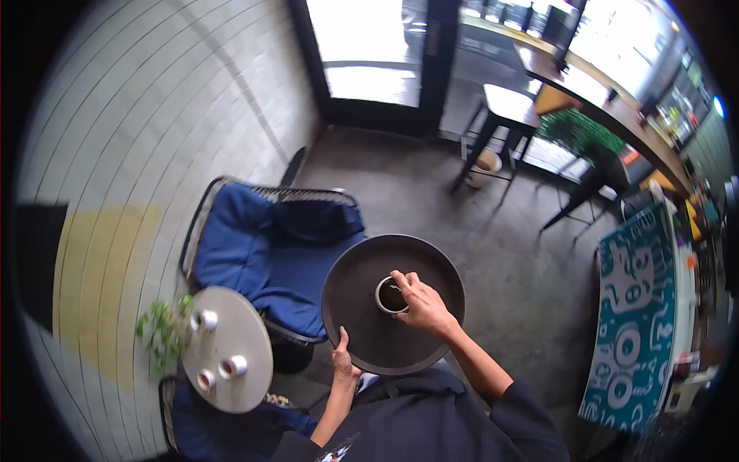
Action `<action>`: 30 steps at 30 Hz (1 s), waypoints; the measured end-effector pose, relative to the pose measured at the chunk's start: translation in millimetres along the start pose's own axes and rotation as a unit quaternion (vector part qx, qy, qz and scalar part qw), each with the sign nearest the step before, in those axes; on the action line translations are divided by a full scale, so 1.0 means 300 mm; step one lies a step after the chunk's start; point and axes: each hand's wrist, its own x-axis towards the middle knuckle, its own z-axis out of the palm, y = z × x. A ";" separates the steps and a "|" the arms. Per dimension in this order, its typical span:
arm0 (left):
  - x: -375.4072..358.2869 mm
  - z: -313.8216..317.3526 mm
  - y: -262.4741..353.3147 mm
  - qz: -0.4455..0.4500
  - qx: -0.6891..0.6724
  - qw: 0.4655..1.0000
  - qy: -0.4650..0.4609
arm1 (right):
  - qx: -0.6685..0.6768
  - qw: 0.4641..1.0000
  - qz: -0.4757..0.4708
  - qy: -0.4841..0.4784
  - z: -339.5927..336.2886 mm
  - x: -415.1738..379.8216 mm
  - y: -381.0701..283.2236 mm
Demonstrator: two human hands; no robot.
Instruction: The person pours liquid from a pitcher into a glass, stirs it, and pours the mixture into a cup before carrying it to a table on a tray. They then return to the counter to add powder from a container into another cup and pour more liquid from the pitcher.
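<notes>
There's the round, dark-brown tray (358,308), your right hand (422,304) half-closed above it, your left hand (344,359) clasping its near-left edge, thumb up; between your right fingers and thumb, a pale, round cup (390,296) of dark liquid, mid-tray.

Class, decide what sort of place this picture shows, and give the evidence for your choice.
Probably a café: a cup of dark liquid sits on a round serving tray, white cups stand on a small table, and tall stools line a high counter.
</notes>
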 end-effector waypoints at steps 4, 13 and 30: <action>0.166 0.186 -0.137 -0.061 -0.019 0.997 -0.038 | 0.095 0.983 -0.042 0.150 -0.168 -0.025 0.224; 0.431 0.611 -0.169 -0.046 0.024 0.993 -0.106 | 0.189 0.967 0.098 0.141 -0.300 0.046 0.611; 1.162 1.093 -0.222 -0.081 0.170 0.981 -0.038 | 0.584 0.780 0.180 0.138 -0.578 0.537 1.087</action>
